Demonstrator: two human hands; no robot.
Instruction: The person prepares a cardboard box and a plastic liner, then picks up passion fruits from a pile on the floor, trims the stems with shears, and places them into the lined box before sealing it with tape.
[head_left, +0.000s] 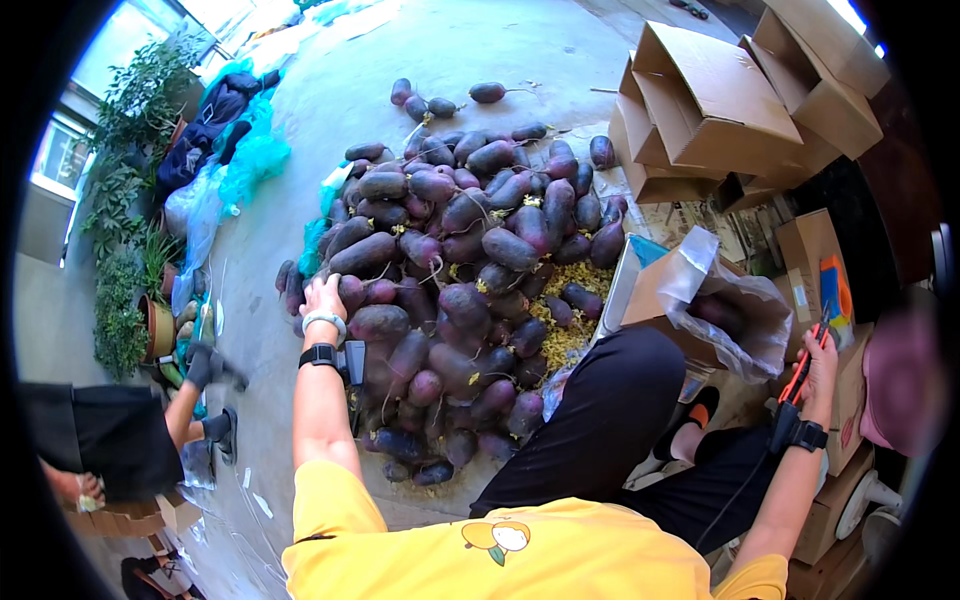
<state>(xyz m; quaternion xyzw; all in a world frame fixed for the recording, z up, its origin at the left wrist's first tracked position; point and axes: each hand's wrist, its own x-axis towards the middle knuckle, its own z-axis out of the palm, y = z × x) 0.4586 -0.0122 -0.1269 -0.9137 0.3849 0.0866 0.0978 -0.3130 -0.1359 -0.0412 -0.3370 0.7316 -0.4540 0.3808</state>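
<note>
A large heap of dark purple radishes (457, 247) with thin roots lies on the floor before me. At its left edge my left hand (324, 298) touches the radishes, fingers curled over; whether it grips one is hidden. My right hand (819, 367) is shut on red-and-black handled snips (796, 384), their narrow tip pointing up, away from the heap. Just left of that hand, a cardboard box (651, 294) lined with a clear plastic bag (761, 319) has a dark radish inside. Yellowish leaf scraps (564, 352) lie among the radishes.
Open cardboard boxes (720, 105) are stacked at the upper right. An orange-and-blue tape dispenser (834, 289) sits beside the lined box. At left are another person's leg (184, 412), potted plants (154, 322) and green plastic sheeting (255, 150). A pink rounded object (900, 375) stands far right.
</note>
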